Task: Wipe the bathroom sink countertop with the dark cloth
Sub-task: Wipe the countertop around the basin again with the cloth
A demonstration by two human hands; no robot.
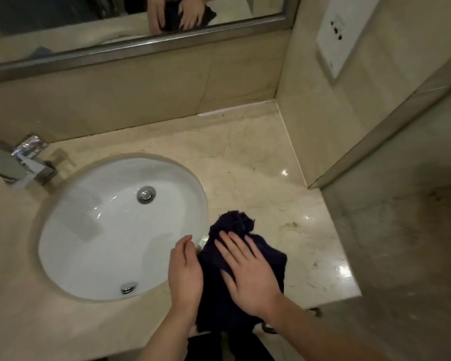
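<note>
Head view: nearest the camera, the dark cloth [241, 287] lies bunched on the bench [258, 162] at its front edge, directly under the right hand [248, 272]. That hand lies flat on it, fingers straight and spread, pressing down. The left hand [185, 272] stands on its edge just beside the cloth's left border, fingers straight and together, between the cloth and the sink basin [120, 225]; I cannot tell whether it touches the fabric. The cloth's long axis runs from the bench's front edge away from the person, ending in a crumpled tip just past the right fingertips [223, 237]. The right hand is plainly the one in charge of it.

Beyond and to the right of the hands stretches bare marble, glossy with a few dull marks, reaching the back wall and the side wall [349, 100]. My judgement: a push forward or rightward meets nothing until those walls. To the left, the basin rim lies just beside the cloth, so a leftward sweep would drop into the bowl. Farther left sits the faucet [24, 165], well apart. Farthest off, the mirror [115, 22] shows both hands reflected.
</note>
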